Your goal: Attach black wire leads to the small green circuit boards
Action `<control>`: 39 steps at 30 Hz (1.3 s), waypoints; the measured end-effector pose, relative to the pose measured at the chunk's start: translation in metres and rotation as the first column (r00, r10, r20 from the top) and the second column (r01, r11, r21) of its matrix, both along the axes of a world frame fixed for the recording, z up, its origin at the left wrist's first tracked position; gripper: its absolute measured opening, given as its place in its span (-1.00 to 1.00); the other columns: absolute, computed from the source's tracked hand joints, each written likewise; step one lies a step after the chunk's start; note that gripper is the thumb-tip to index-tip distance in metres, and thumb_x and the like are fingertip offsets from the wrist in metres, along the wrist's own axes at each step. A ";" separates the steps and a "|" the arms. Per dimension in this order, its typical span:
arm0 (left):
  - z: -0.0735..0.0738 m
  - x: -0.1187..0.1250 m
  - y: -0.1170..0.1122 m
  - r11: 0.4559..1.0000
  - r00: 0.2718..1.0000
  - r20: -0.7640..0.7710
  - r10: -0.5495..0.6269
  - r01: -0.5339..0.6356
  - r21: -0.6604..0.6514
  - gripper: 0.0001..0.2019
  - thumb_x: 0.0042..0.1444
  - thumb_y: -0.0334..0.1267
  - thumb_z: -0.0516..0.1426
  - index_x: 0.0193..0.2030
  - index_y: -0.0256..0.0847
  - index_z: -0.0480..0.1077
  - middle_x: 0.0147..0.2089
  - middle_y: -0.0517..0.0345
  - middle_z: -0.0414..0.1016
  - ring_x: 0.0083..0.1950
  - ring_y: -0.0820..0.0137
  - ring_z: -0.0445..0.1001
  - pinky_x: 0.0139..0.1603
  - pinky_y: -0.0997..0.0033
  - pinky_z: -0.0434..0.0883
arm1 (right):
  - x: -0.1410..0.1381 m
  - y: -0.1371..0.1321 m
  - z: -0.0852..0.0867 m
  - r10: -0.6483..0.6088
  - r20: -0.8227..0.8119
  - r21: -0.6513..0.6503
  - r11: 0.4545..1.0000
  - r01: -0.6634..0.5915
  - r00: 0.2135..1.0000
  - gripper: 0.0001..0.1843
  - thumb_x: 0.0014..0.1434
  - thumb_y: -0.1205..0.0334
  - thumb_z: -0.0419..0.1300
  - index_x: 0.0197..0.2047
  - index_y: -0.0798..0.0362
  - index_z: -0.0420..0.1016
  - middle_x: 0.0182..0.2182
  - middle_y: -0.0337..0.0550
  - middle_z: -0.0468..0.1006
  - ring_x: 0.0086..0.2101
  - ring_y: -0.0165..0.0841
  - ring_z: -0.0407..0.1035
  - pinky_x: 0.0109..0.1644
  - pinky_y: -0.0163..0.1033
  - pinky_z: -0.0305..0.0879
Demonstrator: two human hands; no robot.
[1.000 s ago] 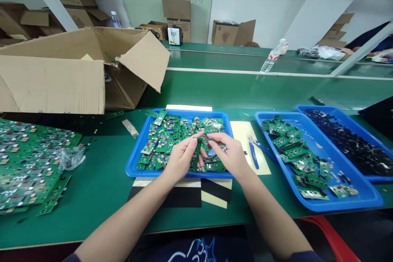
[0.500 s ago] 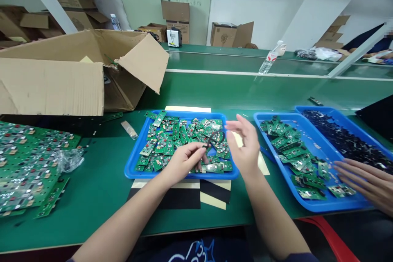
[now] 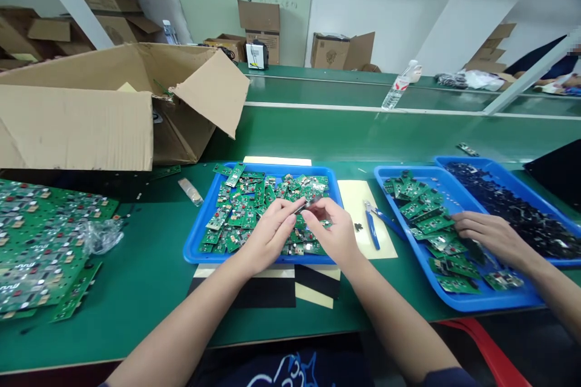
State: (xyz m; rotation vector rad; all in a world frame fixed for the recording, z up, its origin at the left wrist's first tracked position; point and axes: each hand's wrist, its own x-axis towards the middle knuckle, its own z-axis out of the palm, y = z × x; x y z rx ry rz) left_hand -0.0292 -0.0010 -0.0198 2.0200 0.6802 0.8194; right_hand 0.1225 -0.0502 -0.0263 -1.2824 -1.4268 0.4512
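My left hand (image 3: pixel 267 233) and my right hand (image 3: pixel 334 234) meet above a blue tray (image 3: pixel 193 248) heaped with small green circuit boards (image 3: pixel 247 217). Between their fingertips is a small dark thin piece (image 3: pixel 308 202), mostly covered by the fingers, so its kind is unclear. Both hands are closed on it. To the right of my right hand, blue-handled cutters (image 3: pixel 372 227) lie on a cream sheet (image 3: pixel 351 190), beside a few tiny black bits (image 3: pixel 358 227).
A co-worker's hand (image 3: pixel 494 239) reaches into a second blue tray (image 3: pixel 447 299) of boards. Behind it stands a tray of black parts (image 3: pixel 512 199). Large board panels (image 3: pixel 40 242) and a plastic bag (image 3: pixel 103 236) lie left, below an open carton (image 3: pixel 77 127). A bottle (image 3: pixel 402 84) stands on the ledge.
My right hand has moved left and down to join my left hand at the dark piece, uncovering the cutters. The black loop seen earlier no longer shows. The co-worker's hand moved left into its tray.
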 end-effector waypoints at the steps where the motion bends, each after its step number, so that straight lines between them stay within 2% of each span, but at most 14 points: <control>1: 0.000 0.000 0.000 1.000 1.000 -0.017 -0.018 0.018 0.016 -0.60 0.29 -0.20 -0.12 0.23 -0.09 0.25 -0.11 0.02 0.34 -0.08 0.31 0.34 0.03 0.22 0.34 | 0.001 0.000 0.000 -0.010 -0.016 -0.005 1.000 0.010 1.000 -0.87 0.16 0.18 0.13 -0.40 0.02 0.34 -0.53 -0.24 0.44 -0.51 -0.41 0.36 -0.43 -0.29 0.36; 6: -0.003 -0.001 0.003 0.996 0.997 -0.063 -0.036 0.042 0.085 -0.59 0.29 -0.23 -0.10 0.25 -0.06 0.20 -0.11 0.02 0.31 -0.06 0.31 0.32 0.03 0.22 0.35 | 0.004 0.001 0.002 -0.018 -0.022 0.027 0.999 0.018 1.000 -0.87 0.17 0.21 0.11 -0.40 0.02 0.33 -0.51 -0.23 0.40 -0.50 -0.41 0.34 -0.42 -0.29 0.34; 10: -0.009 0.000 0.007 0.991 0.999 -0.036 0.004 0.001 0.134 -0.62 0.27 -0.23 -0.06 0.21 -0.07 0.25 -0.11 0.02 0.31 -0.07 0.31 0.34 -0.01 0.25 0.38 | 0.007 0.003 0.002 -0.002 0.061 0.150 0.989 -0.007 0.998 -0.85 0.18 0.28 0.10 -0.43 0.01 0.38 -0.49 -0.18 0.43 -0.45 -0.36 0.36 -0.36 -0.22 0.36; 12: -0.010 -0.001 0.009 0.986 0.999 -0.027 0.031 -0.026 0.167 -0.63 0.26 -0.25 -0.04 0.20 -0.09 0.27 -0.12 0.02 0.32 -0.06 0.31 0.35 -0.01 0.26 0.39 | 0.008 0.003 0.003 0.037 0.084 0.184 0.982 -0.052 0.996 -0.85 0.19 0.31 0.10 -0.40 0.01 0.42 -0.42 -0.14 0.49 -0.36 -0.33 0.41 -0.28 -0.18 0.39; 15: -0.008 -0.003 0.012 0.965 0.993 -0.003 0.121 -0.117 0.235 -0.64 0.26 -0.26 -0.02 0.18 -0.12 0.28 -0.12 0.02 0.34 -0.05 0.30 0.36 -0.02 0.25 0.39 | 0.009 0.002 0.004 0.186 0.063 0.138 0.971 -0.193 0.981 -0.84 0.20 0.31 0.08 -0.26 0.00 0.49 -0.29 -0.09 0.53 -0.25 -0.31 0.45 -0.20 -0.15 0.43; 18: -0.004 -0.007 0.013 0.905 0.977 0.064 0.204 -0.213 0.369 -0.65 0.24 -0.26 0.02 0.16 -0.14 0.28 -0.10 0.00 0.35 -0.05 0.30 0.37 -0.01 0.24 0.40 | 0.008 0.002 0.001 0.272 -0.153 0.035 0.962 -0.270 0.950 -0.80 0.20 0.20 0.08 -0.18 -0.01 0.50 -0.33 -0.13 0.53 -0.37 -0.36 0.45 -0.31 -0.20 0.45; 21: -0.002 -0.008 0.013 0.799 0.973 0.124 0.196 -0.232 0.556 -0.64 0.22 -0.32 0.05 0.17 -0.11 0.26 -0.07 0.01 0.38 -0.02 0.29 0.38 0.09 0.15 0.35 | 0.005 0.006 -0.003 0.212 -0.499 -0.121 0.943 -0.310 0.841 -0.73 0.13 0.02 0.15 -0.26 0.03 0.49 -0.48 -0.21 0.50 -0.53 -0.42 0.40 -0.47 -0.27 0.41; 23: -0.003 -0.008 0.014 0.731 0.978 0.129 0.162 -0.206 0.651 -0.61 0.21 -0.37 0.06 0.18 -0.09 0.25 -0.06 0.01 0.39 0.00 0.29 0.39 0.15 0.09 0.31 | 0.004 0.009 -0.004 0.193 -0.649 -0.200 0.890 -0.409 0.736 -0.65 0.05 -0.10 0.19 -0.36 0.05 0.47 -0.57 -0.25 0.47 -0.59 -0.44 0.37 -0.54 -0.31 0.37; 26: -0.005 -0.008 0.016 0.671 0.983 0.116 0.144 -0.183 0.718 -0.57 0.19 -0.42 0.07 0.19 -0.07 0.23 -0.03 -0.01 0.40 0.01 0.28 0.40 0.13 0.08 0.34 | 0.004 0.010 -0.004 0.218 -0.747 -0.213 0.816 -0.537 0.628 -0.61 -0.02 -0.12 0.26 -0.46 0.08 0.43 -0.61 -0.26 0.47 -0.62 -0.46 0.36 -0.54 -0.33 0.34; 29: -0.006 -0.008 0.017 0.633 0.979 0.124 0.159 -0.198 0.749 -0.56 0.18 -0.43 0.08 0.20 -0.06 0.22 -0.02 -0.02 0.41 0.01 0.27 0.41 0.04 0.15 0.41 | 0.005 0.008 -0.003 0.247 -0.784 -0.183 0.785 -0.592 0.570 -0.68 -0.06 0.01 0.35 -0.46 0.07 0.40 -0.63 -0.31 0.46 -0.62 -0.49 0.35 -0.54 -0.38 0.30; 31: -0.006 -0.008 0.018 0.618 0.979 0.136 0.152 -0.202 0.760 -0.55 0.17 -0.45 0.09 0.19 -0.09 0.23 -0.03 -0.04 0.41 0.00 0.27 0.41 -0.02 0.20 0.43 | 0.004 0.008 -0.003 0.259 -0.811 -0.170 0.753 -0.636 0.524 -0.71 -0.09 0.09 0.38 -0.47 0.07 0.38 -0.66 -0.34 0.44 -0.63 -0.49 0.34 -0.55 -0.40 0.27; 34: -0.006 -0.008 0.018 0.625 0.981 0.136 0.138 -0.193 0.756 -0.53 0.14 -0.46 0.12 0.19 -0.12 0.24 -0.06 -0.04 0.40 -0.02 0.28 0.42 -0.06 0.26 0.45 | 0.003 0.008 -0.003 0.251 -0.853 -0.153 0.717 -0.680 0.457 -0.70 -0.11 0.12 0.39 -0.49 0.07 0.36 -0.67 -0.33 0.45 -0.66 -0.51 0.32 -0.57 -0.41 0.23; 39: -0.009 -0.007 0.017 0.692 0.986 0.114 0.118 -0.164 0.703 -0.55 0.18 -0.42 0.10 0.22 -0.13 0.22 -0.13 0.00 0.41 -0.12 0.36 0.44 -0.15 0.37 0.48 | 0.002 0.009 -0.001 0.244 -0.890 -0.135 0.668 -0.732 0.386 -0.70 -0.09 0.13 0.35 -0.55 0.09 0.32 -0.69 -0.30 0.44 -0.69 -0.52 0.28 -0.60 -0.41 0.18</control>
